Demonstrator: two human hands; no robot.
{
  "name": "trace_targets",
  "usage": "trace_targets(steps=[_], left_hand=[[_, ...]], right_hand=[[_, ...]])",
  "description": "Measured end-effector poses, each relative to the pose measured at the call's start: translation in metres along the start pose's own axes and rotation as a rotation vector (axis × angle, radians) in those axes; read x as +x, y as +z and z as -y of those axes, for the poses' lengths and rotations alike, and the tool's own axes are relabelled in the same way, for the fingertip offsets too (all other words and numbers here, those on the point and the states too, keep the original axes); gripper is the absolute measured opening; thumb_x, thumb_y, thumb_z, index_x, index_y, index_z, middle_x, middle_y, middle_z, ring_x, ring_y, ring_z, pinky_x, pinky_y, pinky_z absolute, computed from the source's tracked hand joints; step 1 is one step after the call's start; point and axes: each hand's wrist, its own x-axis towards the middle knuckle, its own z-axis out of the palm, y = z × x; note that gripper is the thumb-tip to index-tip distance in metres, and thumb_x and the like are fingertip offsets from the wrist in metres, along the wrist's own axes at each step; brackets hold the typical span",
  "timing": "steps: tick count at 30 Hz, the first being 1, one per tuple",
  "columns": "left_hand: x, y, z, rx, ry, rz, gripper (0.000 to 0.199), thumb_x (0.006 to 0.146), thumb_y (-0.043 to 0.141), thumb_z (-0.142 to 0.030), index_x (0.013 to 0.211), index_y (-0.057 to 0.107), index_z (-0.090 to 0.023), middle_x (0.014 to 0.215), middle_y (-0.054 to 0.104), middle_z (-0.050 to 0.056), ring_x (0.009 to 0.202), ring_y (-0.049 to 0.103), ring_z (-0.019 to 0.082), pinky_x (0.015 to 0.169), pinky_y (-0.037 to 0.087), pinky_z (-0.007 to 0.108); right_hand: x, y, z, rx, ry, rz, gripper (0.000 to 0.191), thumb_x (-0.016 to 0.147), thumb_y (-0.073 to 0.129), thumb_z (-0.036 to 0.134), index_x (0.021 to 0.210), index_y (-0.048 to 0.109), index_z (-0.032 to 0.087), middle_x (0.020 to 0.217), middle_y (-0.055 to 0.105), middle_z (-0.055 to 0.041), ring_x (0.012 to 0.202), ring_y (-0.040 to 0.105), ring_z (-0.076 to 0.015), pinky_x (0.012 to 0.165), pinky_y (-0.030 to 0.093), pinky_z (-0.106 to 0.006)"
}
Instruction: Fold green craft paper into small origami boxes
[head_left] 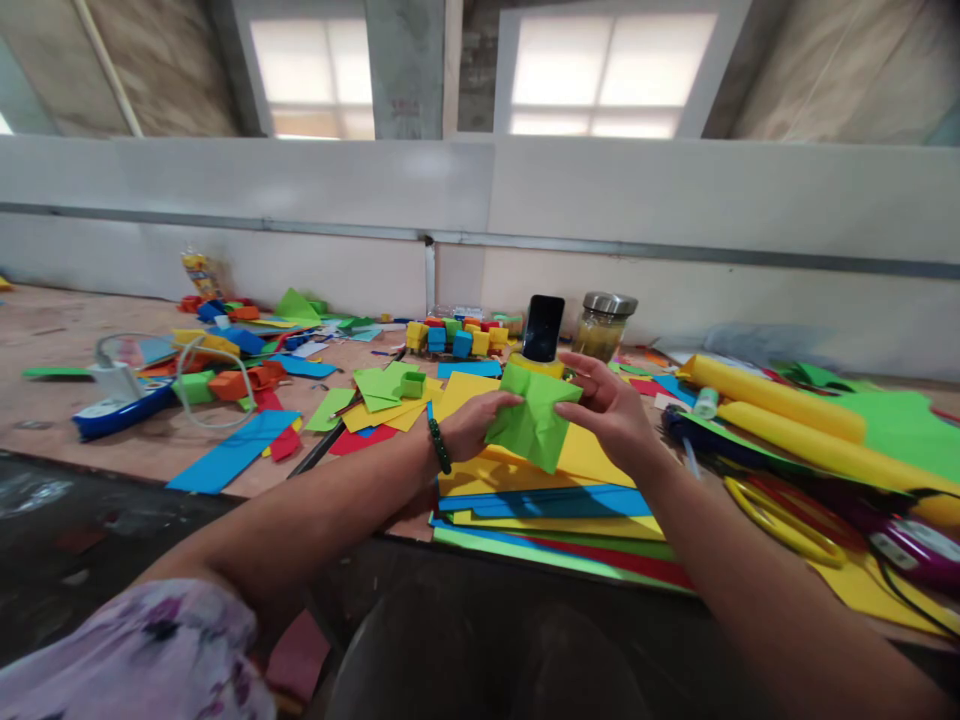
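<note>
A creased sheet of bright green paper (pixel 531 415) is held up between both hands. My left hand (pixel 480 425) pinches its left edge with the thumb on the near face, and a dark beaded bracelet sits on that wrist. My right hand (pixel 611 410) grips the right edge between thumb and fingers. Beneath the hands lies a stack of coloured paper (pixel 540 500) with yellow, blue, green and red sheets. Just beyond, a phone (pixel 544 328) stands upright on a yellow base. The fingers behind the green sheet are partly hidden.
Folded paper boxes (pixel 461 340) sit in rows near the wall, beside a lidded glass jar (pixel 604 325). To the left are a blue-and-white power strip (pixel 124 405) and loose paper. Yellow paper rolls (pixel 787 405) and yellow-handled scissors (pixel 780 520) lie at the right.
</note>
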Motion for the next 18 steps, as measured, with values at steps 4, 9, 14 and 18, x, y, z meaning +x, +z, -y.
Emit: trace_targets(steps=[4,9,14,18], left_hand=[[0.0021,0.0076,-0.0001,-0.144,-0.020,0.027,0.022,0.075,0.063,-0.012,0.096,0.067,-0.010,0.092,0.072,0.009,0.082,0.068,0.017,0.082,0.052,0.028],[0.0077,0.0104,0.0026,-0.221,-0.094,0.049,0.028,0.074,0.059,-0.005,0.102,0.067,-0.007,0.095,0.072,0.012,0.081,0.069,0.018,0.076,0.055,0.027],[0.0089,0.0071,0.0036,-0.253,-0.103,0.061,0.029,0.076,0.055,-0.004,0.103,0.067,-0.009,0.094,0.073,0.011,0.084,0.070,0.019,0.078,0.055,0.028],[0.0085,0.0075,0.0025,-0.270,-0.112,0.068,0.031,0.076,0.054,-0.004,0.104,0.067,-0.007,0.094,0.073,0.012,0.083,0.070,0.019,0.079,0.055,0.029]], right_hand=[[0.0026,-0.0028,-0.0019,-0.012,-0.044,-0.084,0.058,0.062,0.079,0.026,0.116,0.057,0.025,0.075,0.065,0.0012,0.073,0.062,-0.0176,0.064,0.050,-0.030],[0.0050,-0.0042,-0.0058,-0.019,-0.057,-0.168,0.053,0.064,0.076,0.025,0.113,0.057,0.024,0.070,0.060,0.0030,0.066,0.059,-0.0163,0.059,0.046,-0.030],[0.0063,-0.0054,-0.0089,-0.049,-0.083,-0.205,0.048,0.067,0.074,0.027,0.112,0.057,0.022,0.066,0.056,0.0039,0.065,0.057,-0.0160,0.060,0.045,-0.031],[0.0063,-0.0055,-0.0091,-0.086,-0.099,-0.204,0.046,0.068,0.072,0.026,0.111,0.058,0.021,0.069,0.057,0.0030,0.064,0.054,-0.0144,0.057,0.043,-0.029]])
